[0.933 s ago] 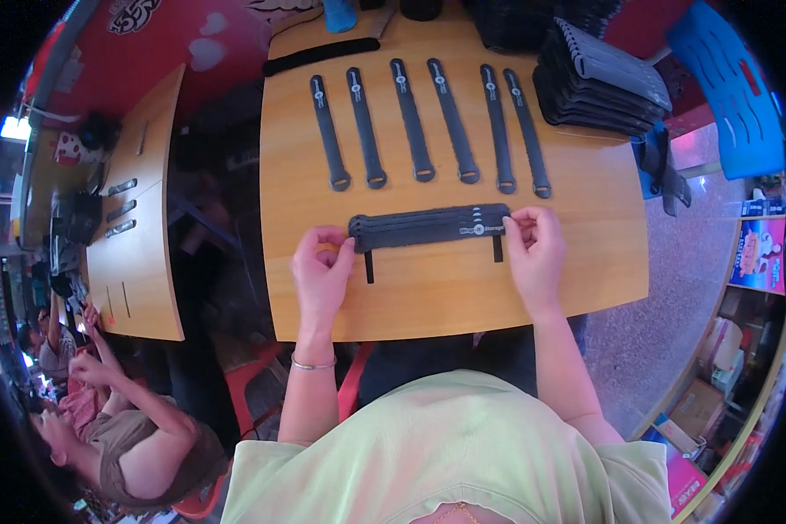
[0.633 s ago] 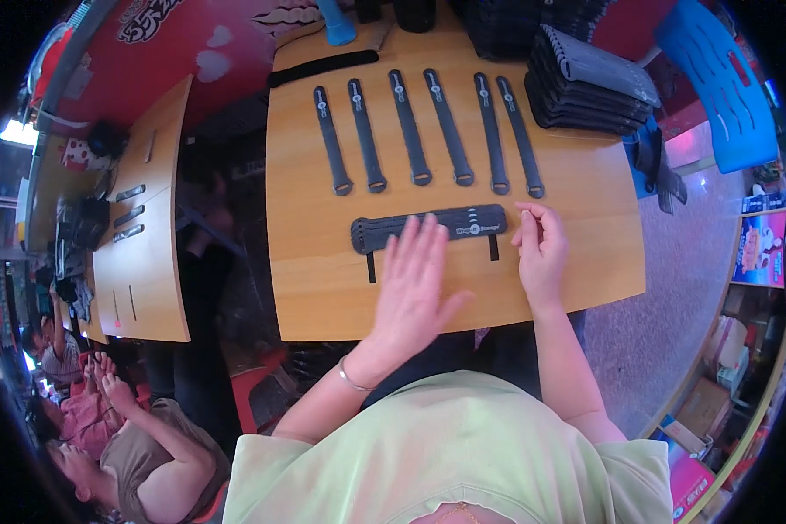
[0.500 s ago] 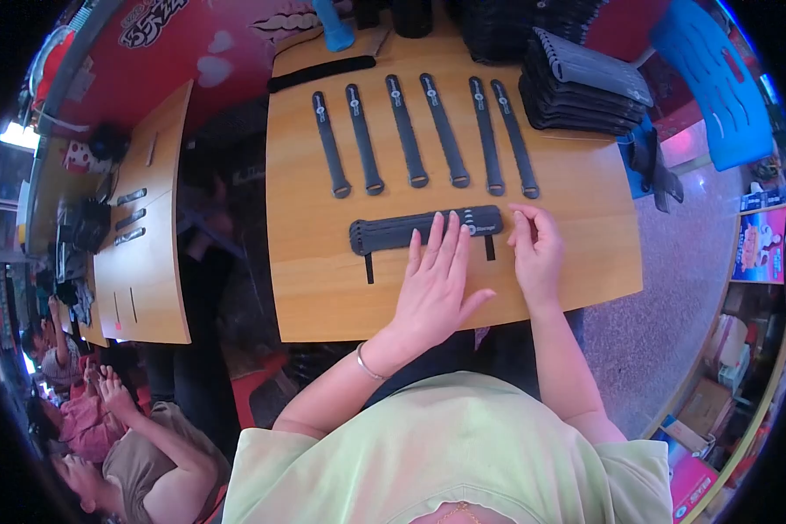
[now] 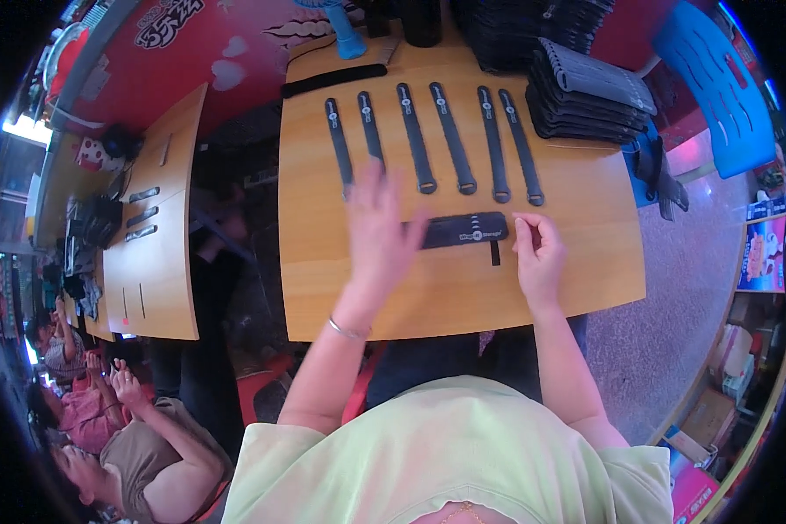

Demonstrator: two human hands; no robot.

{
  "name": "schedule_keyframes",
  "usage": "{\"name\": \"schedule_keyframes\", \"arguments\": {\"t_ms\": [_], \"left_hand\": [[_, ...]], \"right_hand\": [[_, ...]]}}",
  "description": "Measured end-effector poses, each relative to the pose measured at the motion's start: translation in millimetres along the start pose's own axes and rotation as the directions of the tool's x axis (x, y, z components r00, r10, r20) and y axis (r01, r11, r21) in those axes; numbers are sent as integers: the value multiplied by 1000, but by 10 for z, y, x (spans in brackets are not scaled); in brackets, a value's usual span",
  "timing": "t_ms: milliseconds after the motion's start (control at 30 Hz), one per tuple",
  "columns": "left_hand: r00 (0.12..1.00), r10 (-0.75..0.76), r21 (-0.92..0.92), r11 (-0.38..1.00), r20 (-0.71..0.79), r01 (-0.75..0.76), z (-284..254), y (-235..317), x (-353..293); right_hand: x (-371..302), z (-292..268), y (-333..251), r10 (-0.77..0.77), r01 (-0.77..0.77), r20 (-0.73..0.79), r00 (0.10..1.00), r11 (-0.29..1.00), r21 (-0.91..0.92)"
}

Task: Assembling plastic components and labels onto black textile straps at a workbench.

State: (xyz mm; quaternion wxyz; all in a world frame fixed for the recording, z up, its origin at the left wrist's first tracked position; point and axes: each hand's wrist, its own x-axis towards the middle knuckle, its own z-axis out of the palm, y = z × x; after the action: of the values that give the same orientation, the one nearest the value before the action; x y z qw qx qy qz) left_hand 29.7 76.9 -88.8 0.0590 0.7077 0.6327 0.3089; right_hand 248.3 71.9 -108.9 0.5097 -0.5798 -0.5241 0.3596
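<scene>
A flat bundle of black straps (image 4: 454, 231) lies crosswise on the wooden table in front of me, with a narrow black strip (image 4: 495, 253) sticking out below its right part. My left hand (image 4: 377, 231), blurred by motion, hovers over the bundle's left end with fingers stretched and thumb apart; it hides that end and the lower tip of a strap behind it. Beside the bundle's right end, my right hand (image 4: 540, 258) has its fingers curled in a pinch; anything between them is too small to tell. Several single black straps (image 4: 452, 144) with looped lower ends lie in a row beyond.
Folded black packs (image 4: 585, 100) are stacked at the far right, near a blue chair (image 4: 716, 87). A long black strip (image 4: 334, 81) lies at the far left. Another table (image 4: 157, 271) with short black straps stands to the left, with people seated beyond its near end.
My left hand has lifted off the bundle's middle and moved left and away from me, toward the left straps. My right hand stays pinched by the bundle's right end. The whole view has shifted slightly.
</scene>
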Motion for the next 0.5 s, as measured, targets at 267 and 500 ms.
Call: {"name": "schedule_keyframes", "arguments": {"t_ms": [267,500], "left_hand": [[926,-337,484,790,-167,375,-233,-1247,112],[825,-543,222,795,-156,565,-635,-1525,-267]], "right_hand": [[-11,39,1,-19,19,5,1000,999,-39],[-5,25,35,-28,25,54,998,998,50]]}}
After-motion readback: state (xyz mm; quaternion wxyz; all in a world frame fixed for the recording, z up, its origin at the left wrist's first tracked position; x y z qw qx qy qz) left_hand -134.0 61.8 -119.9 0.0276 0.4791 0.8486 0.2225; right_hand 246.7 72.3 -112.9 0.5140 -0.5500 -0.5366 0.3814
